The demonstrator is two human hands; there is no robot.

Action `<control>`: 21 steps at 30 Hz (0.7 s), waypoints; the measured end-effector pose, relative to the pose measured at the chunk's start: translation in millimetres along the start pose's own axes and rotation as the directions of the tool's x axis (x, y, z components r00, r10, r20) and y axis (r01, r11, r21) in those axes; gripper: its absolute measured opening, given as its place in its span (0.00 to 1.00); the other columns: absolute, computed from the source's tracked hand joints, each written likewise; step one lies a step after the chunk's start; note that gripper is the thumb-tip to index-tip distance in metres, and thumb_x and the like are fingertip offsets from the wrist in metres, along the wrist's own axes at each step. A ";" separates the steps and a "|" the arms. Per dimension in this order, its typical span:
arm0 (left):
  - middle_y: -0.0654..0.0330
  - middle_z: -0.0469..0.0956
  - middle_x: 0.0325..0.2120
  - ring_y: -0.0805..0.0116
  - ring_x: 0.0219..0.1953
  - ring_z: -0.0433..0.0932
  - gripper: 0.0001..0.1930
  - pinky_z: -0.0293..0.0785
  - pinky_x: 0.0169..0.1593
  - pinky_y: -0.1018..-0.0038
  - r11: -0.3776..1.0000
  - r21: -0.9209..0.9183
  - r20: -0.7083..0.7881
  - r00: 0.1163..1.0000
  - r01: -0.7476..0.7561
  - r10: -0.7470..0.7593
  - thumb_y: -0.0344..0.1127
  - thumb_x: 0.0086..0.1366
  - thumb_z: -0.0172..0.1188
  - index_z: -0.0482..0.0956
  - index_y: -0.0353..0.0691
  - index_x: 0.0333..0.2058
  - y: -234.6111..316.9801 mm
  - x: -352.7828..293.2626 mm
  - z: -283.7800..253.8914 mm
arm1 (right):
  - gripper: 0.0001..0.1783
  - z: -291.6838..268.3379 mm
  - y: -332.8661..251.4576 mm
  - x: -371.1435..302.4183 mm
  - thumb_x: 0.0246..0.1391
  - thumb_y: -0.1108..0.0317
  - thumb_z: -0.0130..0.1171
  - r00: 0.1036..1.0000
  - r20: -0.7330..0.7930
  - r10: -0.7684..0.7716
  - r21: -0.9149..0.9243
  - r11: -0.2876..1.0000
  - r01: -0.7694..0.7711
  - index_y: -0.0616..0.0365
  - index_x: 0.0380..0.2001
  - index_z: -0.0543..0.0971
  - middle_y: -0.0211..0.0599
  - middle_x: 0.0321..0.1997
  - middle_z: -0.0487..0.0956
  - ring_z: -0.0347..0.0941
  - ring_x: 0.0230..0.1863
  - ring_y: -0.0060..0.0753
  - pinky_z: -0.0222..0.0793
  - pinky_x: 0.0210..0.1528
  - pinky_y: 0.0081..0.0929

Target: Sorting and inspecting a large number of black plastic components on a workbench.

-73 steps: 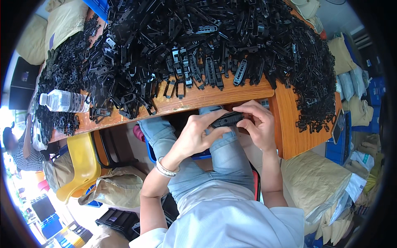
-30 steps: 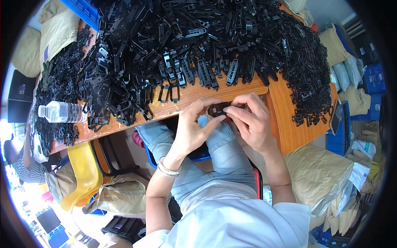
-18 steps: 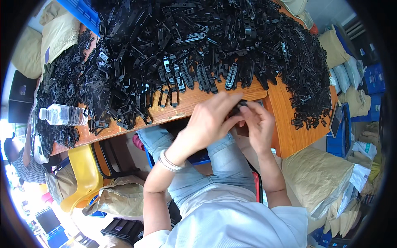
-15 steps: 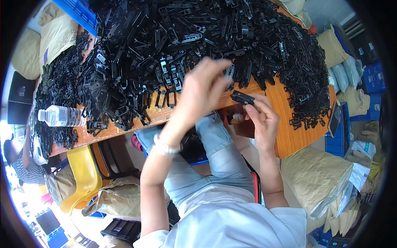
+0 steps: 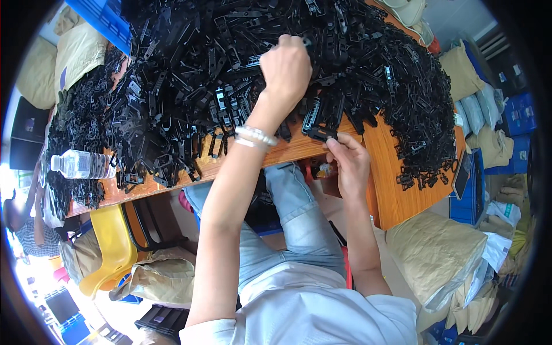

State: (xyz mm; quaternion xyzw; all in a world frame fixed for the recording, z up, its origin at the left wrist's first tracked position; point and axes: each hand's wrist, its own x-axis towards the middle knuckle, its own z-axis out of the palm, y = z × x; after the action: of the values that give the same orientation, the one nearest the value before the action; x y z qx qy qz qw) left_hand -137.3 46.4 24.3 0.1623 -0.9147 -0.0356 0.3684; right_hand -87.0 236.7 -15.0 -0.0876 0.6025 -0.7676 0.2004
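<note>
My right hand [image 5: 352, 167] pinches a small, elongated black plastic part [image 5: 321, 133] between thumb and fingers, just over the near edge of the table [image 5: 402, 198]. Farther away, my left hand [image 5: 287, 66] is stretched over the large heap of black plastic parts [image 5: 213, 52], knuckles up and fingers curled down. Whatever those fingers grip is mostly hidden by the hand. Some parts in the heap carry shiny metal pieces, and several lie along its near edge.
A clear plastic bottle [image 5: 83, 164] lies on its side at the left. A phone [image 5: 462, 175] leans at the table's right edge. Blue crate [image 5: 109, 26] stands far left. A yellow chair [image 5: 112, 241] and stuffed sacks [image 5: 440, 247] flank me. Another person is at far left.
My left hand has moved away from me, deeper over the heap, and its fingers have curled. My right hand has shifted slightly left, still holding the black plastic part.
</note>
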 end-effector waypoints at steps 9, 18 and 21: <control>0.57 0.80 0.25 0.75 0.25 0.79 0.06 0.76 0.27 0.83 -0.001 -0.793 0.573 0.745 0.610 -0.342 0.20 0.57 0.53 0.76 0.28 0.34 6.8 -113.7 -73.6 | 0.10 -2.0 -5.2 12.0 0.53 0.69 0.56 0.988 0.146 0.046 0.305 0.948 -0.089 0.67 0.33 0.75 0.40 0.31 0.78 0.72 0.27 0.24 0.65 0.28 0.16; 0.62 0.77 0.22 0.79 0.24 0.76 0.05 0.69 0.25 0.85 0.179 -0.773 0.577 0.792 0.609 -0.201 0.27 0.57 0.58 0.78 0.31 0.31 -2.2 -137.4 -80.9 | 0.08 21.5 -23.4 -11.5 0.48 0.71 0.61 0.993 0.104 0.064 -0.162 0.986 -0.046 0.65 0.30 0.77 0.37 0.27 0.77 0.72 0.26 0.20 0.66 0.27 0.14; 0.64 0.77 0.23 0.81 0.24 0.72 0.06 0.67 0.26 0.84 -0.012 -0.556 0.825 0.550 0.831 -0.134 0.30 0.56 0.62 0.78 0.33 0.29 -6.9 -126.4 -92.3 | 0.10 20.4 -13.5 -13.9 0.44 0.73 0.65 0.957 0.250 -0.150 -0.217 0.954 0.207 0.66 0.31 0.78 0.27 0.21 0.73 0.68 0.23 0.14 0.62 0.25 0.12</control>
State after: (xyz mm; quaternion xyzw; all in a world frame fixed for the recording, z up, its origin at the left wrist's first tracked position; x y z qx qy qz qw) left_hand 13.3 85.7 6.3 0.2158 -0.6098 -0.7605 0.0566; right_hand -69.5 226.9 4.7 -0.2541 0.6534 -0.6883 0.1861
